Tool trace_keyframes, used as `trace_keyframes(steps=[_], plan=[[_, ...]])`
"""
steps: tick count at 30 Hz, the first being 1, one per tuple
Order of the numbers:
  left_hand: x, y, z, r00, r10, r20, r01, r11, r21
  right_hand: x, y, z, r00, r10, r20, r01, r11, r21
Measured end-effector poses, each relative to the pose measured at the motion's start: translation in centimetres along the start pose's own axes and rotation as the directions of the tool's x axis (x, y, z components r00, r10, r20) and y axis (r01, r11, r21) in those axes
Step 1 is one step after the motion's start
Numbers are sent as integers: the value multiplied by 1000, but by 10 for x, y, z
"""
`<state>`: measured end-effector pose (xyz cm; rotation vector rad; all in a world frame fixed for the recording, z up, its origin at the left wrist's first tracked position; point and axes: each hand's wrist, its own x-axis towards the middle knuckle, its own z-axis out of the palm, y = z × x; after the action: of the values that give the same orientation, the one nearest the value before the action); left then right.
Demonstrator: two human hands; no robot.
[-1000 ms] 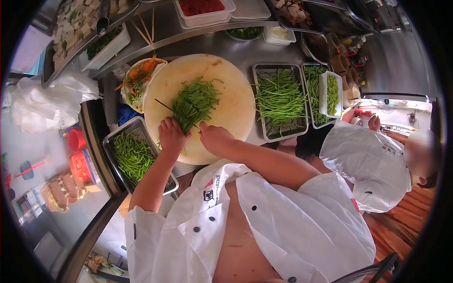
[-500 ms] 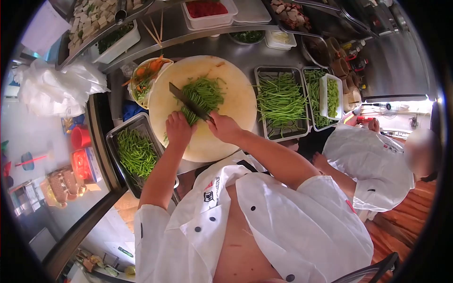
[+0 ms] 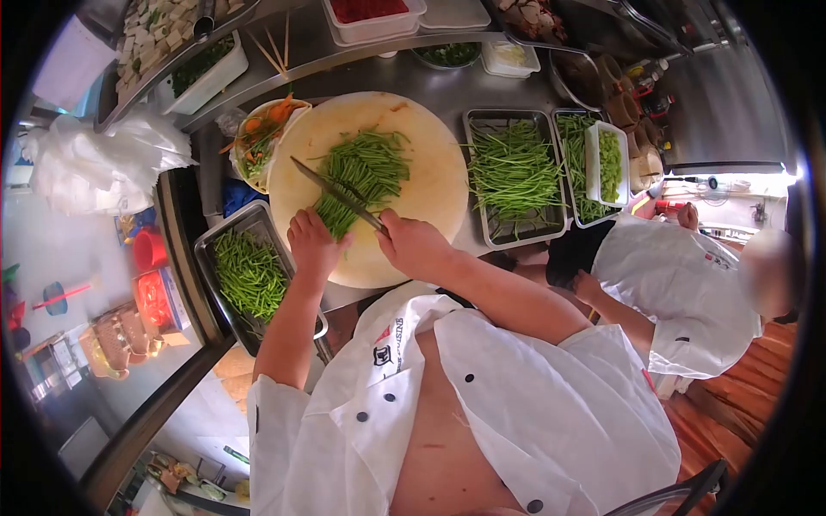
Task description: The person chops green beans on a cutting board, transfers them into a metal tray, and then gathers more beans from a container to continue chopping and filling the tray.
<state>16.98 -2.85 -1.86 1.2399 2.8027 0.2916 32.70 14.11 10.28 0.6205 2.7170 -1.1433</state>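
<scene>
A round cutting board [image 3: 430, 181] holds a pile of cut green beans [image 3: 379, 168]. My right hand [image 3: 416, 247] is closed round the handle of a cleaver [image 3: 331, 187]. Its dark blade lies slantwise across the pile, pointing to the upper left. My left hand [image 3: 313, 243] rests at the pile's lower left edge, fingers extended and slightly bent beside the nearest beans. A metal tray of cut beans [image 3: 249, 273] stands left of the board, and another metal tray with longer beans [image 3: 516, 176] stands to its right.
A bowl of carrot and vegetable scraps [image 3: 262, 138] touches the board's upper left. A white tub of chopped greens [image 3: 609, 163] sits on another bean tray at right. Beyond is a shelf with a tub of red food [image 3: 370, 10]. A co-worker [image 3: 680, 275] stands at right.
My left hand has drawn back to the left and down from beside the blade. The cleaver has tilted, its tip shifting left, while my right hand stays near the same place.
</scene>
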Motion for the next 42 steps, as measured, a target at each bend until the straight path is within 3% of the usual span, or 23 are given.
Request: trace_keyframes(steps=[5,9,18,26,34,42], plan=[[-2,0,6,999,12,-30,-12,1000,-3,-7,-7,3,995,3,98,-1,1000,-20],[-1,3,1,999,-16,38,16,1000,3,-6,-14,1,980,42,195,-35,999,-38],[-4,3,5,998,62,16,-63,996,62,9,-1,24,966,70,248,-75,997,12],[-2,-1,9,992,49,115,-61,993,103,39,34,88,993,23,118,-10,994,-110],[-7,0,19,999,32,-17,-31,997,69,45,29,71,992,-33,118,41,997,-62],[-19,2,11,999,-34,-4,34,999,-10,-7,64,59,989,40,144,-18,989,-149]])
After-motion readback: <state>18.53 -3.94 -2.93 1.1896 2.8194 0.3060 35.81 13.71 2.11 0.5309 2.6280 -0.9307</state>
